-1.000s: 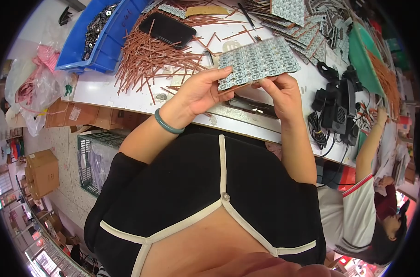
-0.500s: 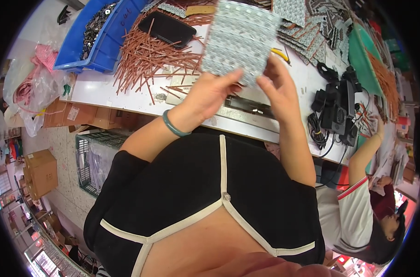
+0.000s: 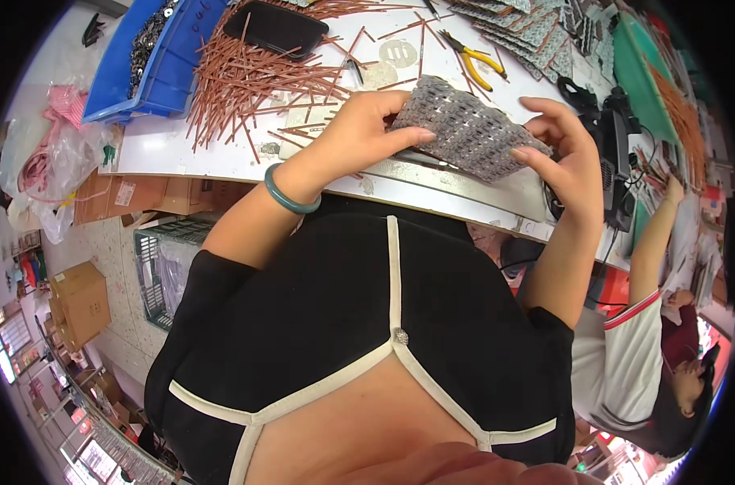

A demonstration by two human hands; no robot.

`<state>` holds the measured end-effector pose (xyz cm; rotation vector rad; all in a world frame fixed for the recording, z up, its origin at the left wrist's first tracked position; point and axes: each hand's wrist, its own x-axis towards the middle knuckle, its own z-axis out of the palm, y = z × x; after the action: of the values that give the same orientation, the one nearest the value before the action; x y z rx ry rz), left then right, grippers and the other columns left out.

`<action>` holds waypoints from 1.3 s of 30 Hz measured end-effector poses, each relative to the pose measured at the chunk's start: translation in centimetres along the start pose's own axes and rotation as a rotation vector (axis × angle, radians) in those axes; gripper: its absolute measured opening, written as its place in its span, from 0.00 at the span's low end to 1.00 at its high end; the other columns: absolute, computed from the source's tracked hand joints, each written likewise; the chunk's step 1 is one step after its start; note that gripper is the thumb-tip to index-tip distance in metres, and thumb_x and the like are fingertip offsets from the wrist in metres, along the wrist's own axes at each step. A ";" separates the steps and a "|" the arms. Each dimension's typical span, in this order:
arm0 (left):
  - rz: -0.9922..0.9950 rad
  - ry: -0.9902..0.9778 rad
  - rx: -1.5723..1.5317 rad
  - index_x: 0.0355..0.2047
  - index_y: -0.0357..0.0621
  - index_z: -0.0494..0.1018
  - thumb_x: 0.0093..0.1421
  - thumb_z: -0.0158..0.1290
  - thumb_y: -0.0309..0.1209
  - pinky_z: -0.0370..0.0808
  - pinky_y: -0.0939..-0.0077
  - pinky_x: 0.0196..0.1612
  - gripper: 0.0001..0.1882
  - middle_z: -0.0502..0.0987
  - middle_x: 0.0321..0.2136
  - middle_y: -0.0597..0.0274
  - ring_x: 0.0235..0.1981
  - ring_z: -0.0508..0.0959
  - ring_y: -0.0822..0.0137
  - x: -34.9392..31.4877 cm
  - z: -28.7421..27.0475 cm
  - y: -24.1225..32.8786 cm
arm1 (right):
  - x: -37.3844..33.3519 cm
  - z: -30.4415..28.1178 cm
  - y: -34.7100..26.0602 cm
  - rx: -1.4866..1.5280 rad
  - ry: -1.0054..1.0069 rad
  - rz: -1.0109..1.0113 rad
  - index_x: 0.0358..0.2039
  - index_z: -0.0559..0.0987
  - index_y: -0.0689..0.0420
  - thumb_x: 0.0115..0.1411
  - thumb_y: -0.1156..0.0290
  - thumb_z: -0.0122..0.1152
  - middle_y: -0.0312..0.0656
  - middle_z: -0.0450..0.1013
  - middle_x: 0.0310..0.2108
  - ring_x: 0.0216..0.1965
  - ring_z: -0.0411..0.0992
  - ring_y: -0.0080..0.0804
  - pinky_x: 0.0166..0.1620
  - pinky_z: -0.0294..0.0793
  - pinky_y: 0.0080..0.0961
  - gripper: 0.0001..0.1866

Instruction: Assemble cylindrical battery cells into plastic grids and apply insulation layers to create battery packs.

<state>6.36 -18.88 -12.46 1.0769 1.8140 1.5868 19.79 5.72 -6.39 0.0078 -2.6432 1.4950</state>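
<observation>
A grey, bumpy rectangular panel point(image 3: 467, 129) is held tilted above the table's front part. My left hand point(image 3: 367, 137) grips its left end, thumb over the face and the other fingers behind. At its right end my right hand point(image 3: 565, 158) pinches the edge, fingers curled. Below the panel lies a flat metal plate point(image 3: 432, 184) along the table's front edge, partly hidden by it. Beyond the panel sit pliers with yellow handles point(image 3: 474, 63). Left of them is a heap of thin reddish-brown strips point(image 3: 238, 97).
A black phone point(image 3: 276, 29) lies on the strips, beside a blue bin point(image 3: 153, 73) of small metal parts. Similar panels point(image 3: 529, 40) are stacked at the far right. Black devices with cables point(image 3: 614, 162) and a green tray point(image 3: 638, 73) stand right. A co-worker's arm point(image 3: 654, 234) reaches in there.
The panel has come down and nearer from raised upright, now turned lengthwise and tilted. My right hand has moved right to its far end. The pliers have come into fuller view.
</observation>
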 end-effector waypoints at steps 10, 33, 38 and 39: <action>-0.068 0.137 -0.112 0.36 0.32 0.75 0.55 0.60 0.28 0.73 0.81 0.37 0.12 0.79 0.31 0.62 0.32 0.75 0.78 -1.9 0.9 -0.3 | -1.6 3.1 3.4 -0.047 0.155 0.092 0.30 0.76 0.63 0.51 0.76 0.64 0.32 0.72 0.25 0.27 0.68 0.17 0.34 0.67 0.17 0.07; -0.087 0.053 -0.099 0.41 0.32 0.73 0.56 0.58 0.26 0.73 0.79 0.40 0.14 0.78 0.35 0.59 0.36 0.76 0.74 -1.1 1.2 -1.1 | -2.5 4.1 3.1 -0.049 0.238 0.069 0.35 0.79 0.64 0.50 0.73 0.67 0.37 0.77 0.29 0.30 0.70 0.21 0.37 0.68 0.19 0.12; -0.143 0.004 -0.233 0.52 0.32 0.62 0.56 0.57 0.27 0.73 0.77 0.47 0.26 0.76 0.41 0.57 0.44 0.75 0.71 0.3 0.7 -1.0 | -2.6 4.4 6.8 0.165 0.223 0.302 0.33 0.78 0.63 0.54 0.71 0.65 0.32 0.74 0.26 0.25 0.66 0.15 0.29 0.64 0.15 0.10; -0.141 0.006 -0.229 0.52 0.32 0.62 0.56 0.57 0.27 0.73 0.77 0.47 0.26 0.76 0.41 0.57 0.44 0.75 0.71 0.4 0.6 -1.0 | -2.5 4.5 7.0 0.228 0.207 0.325 0.33 0.78 0.62 0.55 0.71 0.64 0.31 0.73 0.25 0.25 0.65 0.13 0.28 0.62 0.13 0.09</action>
<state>6.37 -18.18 -13.54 0.8237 1.6257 1.6654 21.52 5.39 -14.85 -0.5508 -2.3808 1.7747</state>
